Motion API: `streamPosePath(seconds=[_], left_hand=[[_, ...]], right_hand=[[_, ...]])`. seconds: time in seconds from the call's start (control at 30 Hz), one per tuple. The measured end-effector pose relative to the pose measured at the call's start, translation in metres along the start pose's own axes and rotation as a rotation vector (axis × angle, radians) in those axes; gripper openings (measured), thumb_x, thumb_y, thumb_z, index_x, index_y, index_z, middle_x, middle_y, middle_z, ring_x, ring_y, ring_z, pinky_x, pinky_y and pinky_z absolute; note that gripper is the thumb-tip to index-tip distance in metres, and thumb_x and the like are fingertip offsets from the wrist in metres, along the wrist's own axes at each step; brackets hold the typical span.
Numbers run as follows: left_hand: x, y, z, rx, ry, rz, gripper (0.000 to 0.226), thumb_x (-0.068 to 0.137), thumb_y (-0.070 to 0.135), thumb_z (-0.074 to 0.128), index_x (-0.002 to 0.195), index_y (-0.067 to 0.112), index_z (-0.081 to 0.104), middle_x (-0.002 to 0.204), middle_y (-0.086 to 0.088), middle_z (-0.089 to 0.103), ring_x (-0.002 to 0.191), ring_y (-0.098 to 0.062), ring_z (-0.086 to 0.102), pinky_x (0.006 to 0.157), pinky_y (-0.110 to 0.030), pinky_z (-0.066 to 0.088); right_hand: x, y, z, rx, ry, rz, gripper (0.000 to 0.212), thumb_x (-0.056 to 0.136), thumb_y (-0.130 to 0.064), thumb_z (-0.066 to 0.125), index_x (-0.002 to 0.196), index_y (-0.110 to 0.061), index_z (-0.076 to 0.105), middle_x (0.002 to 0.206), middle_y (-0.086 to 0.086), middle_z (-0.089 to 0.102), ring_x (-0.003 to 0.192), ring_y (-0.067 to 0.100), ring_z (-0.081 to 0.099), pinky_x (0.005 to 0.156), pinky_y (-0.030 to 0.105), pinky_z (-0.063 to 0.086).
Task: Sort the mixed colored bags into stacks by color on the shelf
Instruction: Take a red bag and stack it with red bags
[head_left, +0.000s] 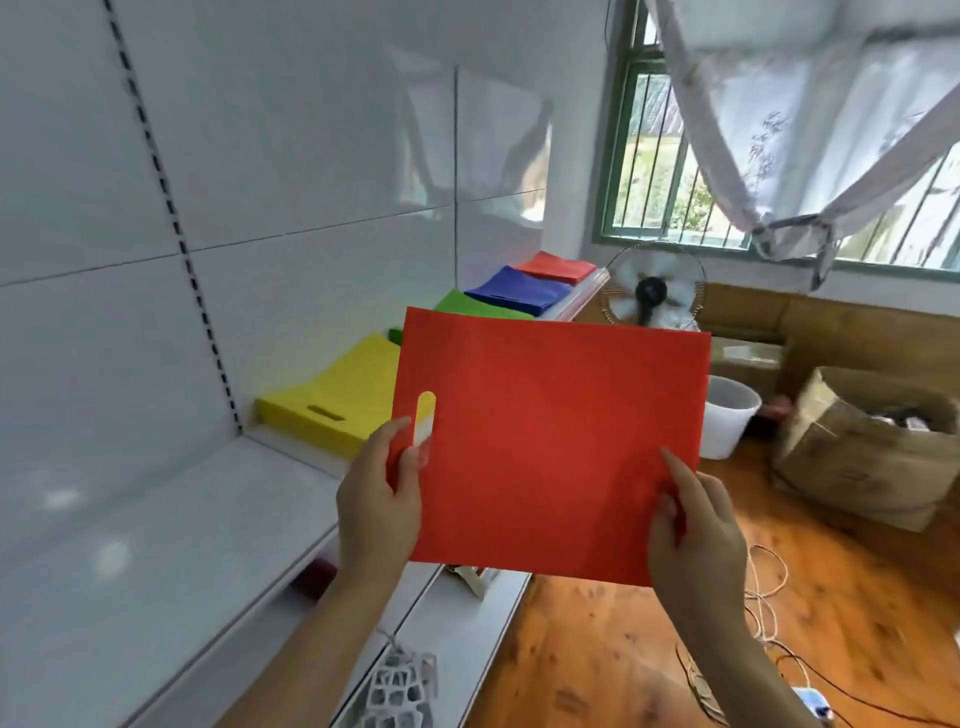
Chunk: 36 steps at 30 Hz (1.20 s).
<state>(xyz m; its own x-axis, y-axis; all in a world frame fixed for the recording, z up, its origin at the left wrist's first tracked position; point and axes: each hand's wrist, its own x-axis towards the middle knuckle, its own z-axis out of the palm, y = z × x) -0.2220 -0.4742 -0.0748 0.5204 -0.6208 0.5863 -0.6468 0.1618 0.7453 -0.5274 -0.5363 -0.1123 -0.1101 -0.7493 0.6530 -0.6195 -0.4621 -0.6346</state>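
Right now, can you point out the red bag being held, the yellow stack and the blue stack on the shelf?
red bag (545, 447), head view, middle of its flat face.
yellow stack (348, 400), head view, top bag's surface.
blue stack (517, 291), head view, top bag's surface.

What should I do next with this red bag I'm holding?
Probably carry the red bag, held by the left hand and right hand, to the red stack at the shelf's far end, past the yellow, green and blue stacks, since colors must match.
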Motion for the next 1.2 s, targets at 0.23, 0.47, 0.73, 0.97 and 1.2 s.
streamPosePath(seconds=[0.23,0.47,0.73,0.97,1.2], left_hand=[[0.020,0.021,0.112,-0.042,-0.111,0.084,0.045,0.105,0.010,0.054,0.135,0.042,0.056,0.126,0.052,0.049,0.116,0.024,0.048,0.090,0.002,0.036],[0.071,-0.006,0.222,0.013,-0.215,0.089,0.053,0.107,0.013,0.051,0.156,0.032,0.045,0.133,0.005,0.063,0.108,0.028,0.042,0.084,0.007,0.031],[0.168,-0.025,0.345,-0.014,-0.277,0.099,0.059,0.107,0.017,0.047,0.161,0.039,0.035,0.120,0.005,0.061,0.095,0.008,0.051,0.074,-0.003,0.038],[0.229,-0.024,0.451,-0.015,-0.344,0.092,0.061,0.105,0.011,0.052,0.160,0.032,0.039,0.123,0.015,0.055,0.098,0.015,0.046,0.079,0.002,0.036],[0.278,-0.029,0.590,-0.043,-0.391,0.101,0.063,0.105,0.009,0.050,0.159,0.037,0.038,0.105,0.011,0.056,0.097,0.017,0.051,0.076,-0.001,0.039]], right_hand=[[0.048,0.075,-0.016,-0.077,0.058,0.065,0.052,0.098,-0.016,0.049,0.150,-0.020,0.056,0.116,-0.003,0.054,0.095,0.009,0.050,0.078,0.021,0.035],[0.108,0.141,0.016,-0.139,0.044,0.156,0.065,0.093,0.008,0.061,0.152,-0.017,0.053,0.112,-0.001,0.052,0.090,0.011,0.050,0.079,0.031,0.042],[0.229,0.193,0.072,-0.227,0.084,0.199,0.069,0.093,0.001,0.062,0.157,-0.022,0.048,0.108,0.002,0.052,0.087,0.022,0.053,0.076,0.036,0.045],[0.305,0.254,0.100,-0.272,0.080,0.317,0.077,0.094,-0.005,0.062,0.162,-0.032,0.037,0.102,0.000,0.052,0.083,0.022,0.053,0.075,0.039,0.047],[0.392,0.351,0.129,-0.269,0.060,0.376,0.078,0.094,-0.011,0.063,0.163,-0.036,0.035,0.101,-0.002,0.050,0.083,0.022,0.056,0.072,0.041,0.050]])
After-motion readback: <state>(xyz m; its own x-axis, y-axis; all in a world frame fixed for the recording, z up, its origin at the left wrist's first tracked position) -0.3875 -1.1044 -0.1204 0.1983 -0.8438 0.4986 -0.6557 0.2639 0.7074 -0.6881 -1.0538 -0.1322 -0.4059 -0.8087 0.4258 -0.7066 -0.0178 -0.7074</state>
